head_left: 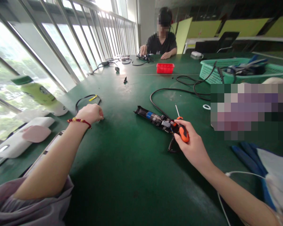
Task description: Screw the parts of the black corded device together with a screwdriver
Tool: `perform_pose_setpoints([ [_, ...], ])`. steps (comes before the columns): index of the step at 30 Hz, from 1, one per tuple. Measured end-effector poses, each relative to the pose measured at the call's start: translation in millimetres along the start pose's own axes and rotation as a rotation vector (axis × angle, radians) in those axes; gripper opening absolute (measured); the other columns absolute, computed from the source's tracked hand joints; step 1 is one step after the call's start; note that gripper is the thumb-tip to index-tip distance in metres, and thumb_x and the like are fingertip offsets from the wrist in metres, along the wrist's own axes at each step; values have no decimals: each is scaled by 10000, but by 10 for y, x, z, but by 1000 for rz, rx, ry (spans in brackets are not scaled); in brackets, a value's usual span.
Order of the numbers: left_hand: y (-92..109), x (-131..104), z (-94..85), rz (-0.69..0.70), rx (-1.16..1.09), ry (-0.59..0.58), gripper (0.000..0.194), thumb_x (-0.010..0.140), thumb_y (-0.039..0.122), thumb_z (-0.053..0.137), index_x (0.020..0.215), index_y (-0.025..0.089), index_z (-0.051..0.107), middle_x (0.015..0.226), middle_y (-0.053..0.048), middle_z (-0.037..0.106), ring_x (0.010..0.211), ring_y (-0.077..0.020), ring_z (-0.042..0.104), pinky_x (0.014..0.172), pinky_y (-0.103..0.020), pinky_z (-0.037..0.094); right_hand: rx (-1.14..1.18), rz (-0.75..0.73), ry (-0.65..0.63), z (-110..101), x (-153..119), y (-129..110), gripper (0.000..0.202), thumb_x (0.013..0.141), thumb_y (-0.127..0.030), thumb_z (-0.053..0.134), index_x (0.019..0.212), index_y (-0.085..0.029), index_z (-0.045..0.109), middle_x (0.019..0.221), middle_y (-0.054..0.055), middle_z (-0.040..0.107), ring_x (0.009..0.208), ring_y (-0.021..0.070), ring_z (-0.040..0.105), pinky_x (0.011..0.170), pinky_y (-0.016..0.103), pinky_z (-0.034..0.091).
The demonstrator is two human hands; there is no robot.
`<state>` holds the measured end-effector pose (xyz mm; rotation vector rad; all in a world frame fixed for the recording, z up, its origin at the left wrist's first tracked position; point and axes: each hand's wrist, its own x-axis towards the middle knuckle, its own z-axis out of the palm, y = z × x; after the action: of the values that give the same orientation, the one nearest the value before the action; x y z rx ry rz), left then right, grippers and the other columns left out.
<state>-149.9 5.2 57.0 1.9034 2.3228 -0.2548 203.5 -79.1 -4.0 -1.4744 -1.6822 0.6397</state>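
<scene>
My right hand (193, 144) grips a screwdriver (184, 133) by its orange and black handle, the thin shaft pointing up and away. Beneath and beside those fingers lies an opened, corded handheld device (155, 118), its black half-shell showing a blue band, metal parts and small wires. A short coiled black cord (171, 145) rests at its near end. Off to the left, my left hand (91, 113) is closed with its fingertips down at the green table (122, 150); whatever is in them is hidden. Right behind that hand curves a black cable with a yellow tag (92, 98).
A red box (165, 68) and a small black part (125, 80) stand farther back. The green basket (204, 70) at right holds cables and tools. A bottle (41, 94) and white power bank (11, 141) sit left. Across the table, a person (161, 42) handles a similar device.
</scene>
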Motion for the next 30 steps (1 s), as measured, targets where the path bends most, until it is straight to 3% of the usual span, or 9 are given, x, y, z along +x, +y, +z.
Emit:
perform_pose_setpoints([
  [10, 66, 3, 28, 60, 20, 18, 107, 633, 184, 561, 728, 175, 609, 759, -42, 657, 734, -203, 589, 637, -254, 415, 20, -18, 0, 2, 21, 20, 376, 780, -251, 513, 1154, -213, 523, 1050, 57, 642, 856, 187, 628, 796, 299, 460],
  [15, 40, 2, -2, 36, -34, 4, 111, 663, 206, 574, 766, 170, 591, 650, -14, 651, 616, -180, 581, 585, -249, 416, 17, -40, 9, 1, 18, 28, 378, 776, -247, 510, 1152, -212, 524, 1048, 56, 637, 860, 189, 624, 801, 302, 459],
  [20, 61, -10, 14, 95, -166, -34, 166, 719, 231, 536, 864, 170, 587, 701, 5, 674, 601, -134, 595, 589, -222, 451, 13, -27, -6, -13, 19, 12, 376, 775, -229, 510, 1150, -212, 520, 1036, 56, 633, 846, 189, 617, 805, 309, 455],
  [25, 83, -11, 54, 94, -238, -62, 68, 723, 191, 518, 743, 160, 576, 653, 9, 660, 593, -121, 597, 573, -211, 461, 23, -21, -11, -20, 21, 9, 376, 775, -215, 513, 1150, -220, 522, 1045, 51, 632, 857, 190, 615, 814, 313, 449],
  [30, 60, -7, 52, 109, -193, -31, 98, 730, 203, 531, 640, 173, 557, 495, 41, 572, 495, -118, 533, 538, -219, 409, 22, -20, -11, -22, 30, 19, 385, 765, -206, 521, 1150, -214, 522, 1015, 45, 634, 834, 180, 612, 802, 298, 451],
])
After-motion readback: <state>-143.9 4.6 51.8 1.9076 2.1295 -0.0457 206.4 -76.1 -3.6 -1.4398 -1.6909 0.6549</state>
